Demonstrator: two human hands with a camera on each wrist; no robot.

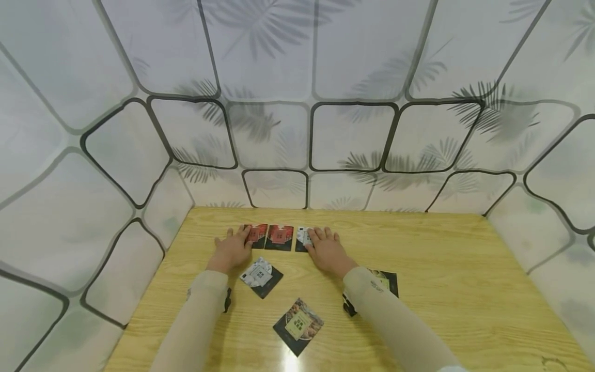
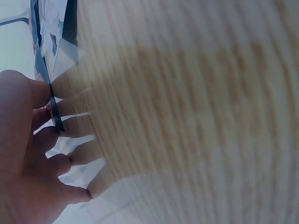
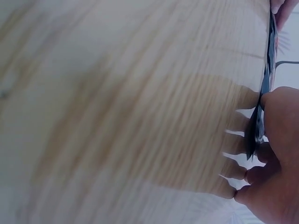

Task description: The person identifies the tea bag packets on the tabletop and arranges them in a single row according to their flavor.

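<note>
Near the back of the table, a row holds two red-and-black square packets and a white-and-black one. My left hand [image 1: 231, 250] rests at the left end with outstretched fingers touching the leftmost red packet [image 1: 258, 236]. At the right end, the fingers of my right hand [image 1: 329, 253] lie spread over part of the white-and-black packet [image 1: 301, 239]. Between them lies the middle red packet [image 1: 279, 237]. Both wrist views show the left hand [image 2: 39, 158] and right hand [image 3: 275, 154] with fingertips down on the wood beside a thin packet edge.
Closer in, another white-and-black packet [image 1: 262, 277] lies askew, and a packet with a food picture [image 1: 299, 326] sits nearest me. A green-and-black packet [image 1: 391, 281] is partly hidden by my right sleeve. Patterned curtain walls [image 1: 274, 188] border the wooden table [image 1: 446, 268].
</note>
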